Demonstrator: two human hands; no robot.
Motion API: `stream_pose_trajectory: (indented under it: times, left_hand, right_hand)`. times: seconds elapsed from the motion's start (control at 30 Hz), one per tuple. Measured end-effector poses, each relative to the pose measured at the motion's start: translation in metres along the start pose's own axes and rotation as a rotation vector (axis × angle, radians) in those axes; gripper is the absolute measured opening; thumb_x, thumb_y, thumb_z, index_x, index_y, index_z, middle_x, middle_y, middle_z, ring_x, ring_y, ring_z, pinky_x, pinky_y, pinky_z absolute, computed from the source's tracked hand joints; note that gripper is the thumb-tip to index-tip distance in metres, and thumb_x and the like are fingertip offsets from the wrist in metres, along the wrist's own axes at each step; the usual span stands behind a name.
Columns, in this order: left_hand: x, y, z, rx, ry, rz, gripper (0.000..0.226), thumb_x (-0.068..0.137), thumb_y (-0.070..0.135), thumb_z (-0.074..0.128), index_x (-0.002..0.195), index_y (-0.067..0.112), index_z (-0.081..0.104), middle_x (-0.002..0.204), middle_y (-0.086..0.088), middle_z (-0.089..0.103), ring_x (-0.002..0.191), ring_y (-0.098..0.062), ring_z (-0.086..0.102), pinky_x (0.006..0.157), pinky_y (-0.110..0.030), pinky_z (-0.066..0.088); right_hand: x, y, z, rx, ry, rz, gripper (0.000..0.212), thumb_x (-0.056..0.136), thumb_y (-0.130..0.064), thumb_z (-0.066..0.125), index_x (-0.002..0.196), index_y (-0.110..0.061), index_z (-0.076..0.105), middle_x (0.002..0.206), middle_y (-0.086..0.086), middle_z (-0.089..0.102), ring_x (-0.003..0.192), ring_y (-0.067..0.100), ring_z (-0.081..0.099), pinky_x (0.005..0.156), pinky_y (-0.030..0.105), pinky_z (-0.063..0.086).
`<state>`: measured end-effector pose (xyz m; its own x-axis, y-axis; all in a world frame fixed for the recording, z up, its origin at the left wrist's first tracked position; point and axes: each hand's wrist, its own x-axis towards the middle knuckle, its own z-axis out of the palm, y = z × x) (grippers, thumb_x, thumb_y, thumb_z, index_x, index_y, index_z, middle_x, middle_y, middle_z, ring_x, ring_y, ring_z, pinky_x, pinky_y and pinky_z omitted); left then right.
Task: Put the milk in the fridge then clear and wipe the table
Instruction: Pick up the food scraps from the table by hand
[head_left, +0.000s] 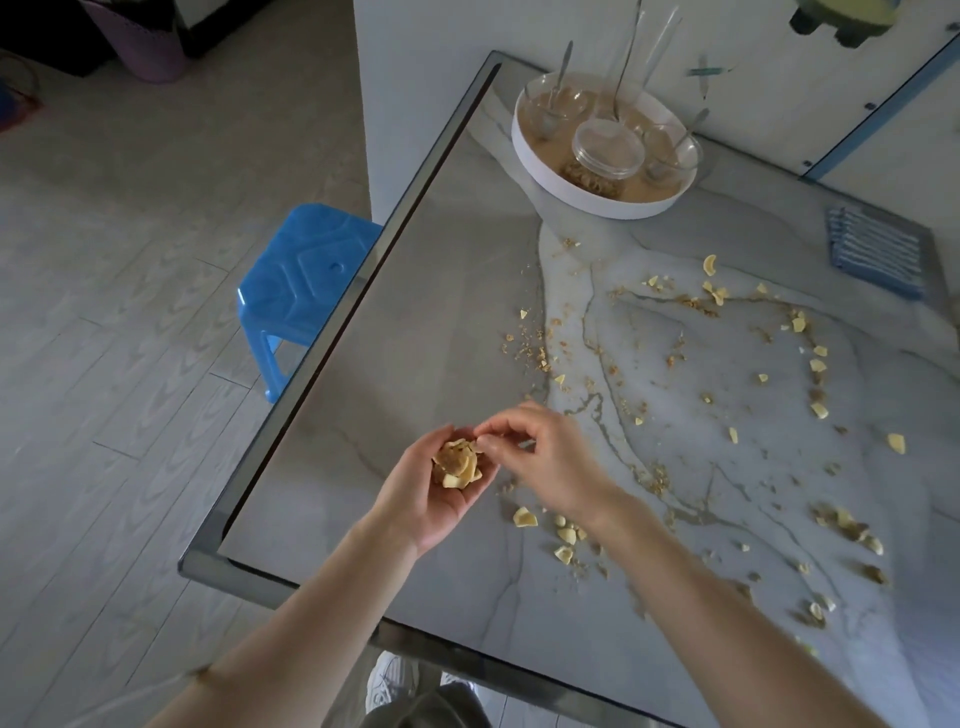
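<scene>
Two hands meet above the table (415, 312) near its front-left corner. The left hand (436, 488) is cupped, fingers curled round a crumb pile (458, 464) of pale yellow flakes. The right hand (540, 457) pinches the pile's top, the pinched bit too small to make out. Scattered crumbs (820, 411) spread toward the right edge, which the frame cuts off.

grey veined marble table (467, 322), blue stool (301, 280), blue striped cloth (878, 252), white tray (587, 195)
</scene>
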<state>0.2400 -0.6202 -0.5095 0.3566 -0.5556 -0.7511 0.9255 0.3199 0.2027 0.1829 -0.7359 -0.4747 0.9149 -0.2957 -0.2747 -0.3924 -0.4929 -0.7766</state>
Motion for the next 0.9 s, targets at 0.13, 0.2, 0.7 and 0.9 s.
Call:
stream_pose_trajectory:
  times: [0.13,0.2,0.7,0.9]
  left_hand:
    - [0.006,-0.001,0.002,-0.031,0.005,-0.027,0.028,0.095,0.016,0.041,0.08,-0.001,0.058,0.067,-0.014,0.069,0.061,-0.023,0.07,0.058,-0.032,0.059]
    - [0.007,-0.001,0.002,-0.005,-0.007,-0.021,0.029,0.095,0.017,0.041,0.079,0.0,0.058,0.066,-0.013,0.069,0.061,-0.022,0.07,0.058,-0.031,0.058]
    - [0.01,-0.019,0.012,0.077,0.002,-0.001,0.027,0.095,0.017,0.042,0.081,0.0,0.058,0.066,-0.013,0.069,0.061,-0.021,0.07,0.058,-0.03,0.058]
    - [0.009,-0.023,0.009,0.112,-0.003,-0.001,0.027,0.095,0.017,0.042,0.083,0.0,0.059,0.069,-0.013,0.07,0.063,-0.02,0.071,0.058,-0.03,0.059]
  right_hand:
    - [-0.023,0.036,-0.027,-0.107,0.182,0.178,0.011,0.089,-0.02,0.056,0.093,-0.014,0.066,0.079,-0.012,0.06,0.068,-0.005,0.052,0.058,0.007,0.042]
    - [-0.038,0.054,-0.027,-0.2,0.145,0.276,0.014,0.09,-0.024,0.055,0.093,-0.014,0.065,0.088,-0.005,0.064,0.072,0.0,0.055,0.059,0.007,0.039]
    - [-0.059,0.043,0.014,-0.624,0.097,0.348,0.041,0.089,-0.052,0.045,0.111,-0.018,0.049,0.112,0.004,0.05,0.099,0.027,0.056,0.069,0.031,0.034]
    - [-0.061,0.06,0.007,-0.454,0.06,0.373,0.015,0.091,-0.013,0.045,0.098,-0.012,0.058,0.095,0.004,0.049,0.086,0.027,0.054,0.067,0.029,0.037]
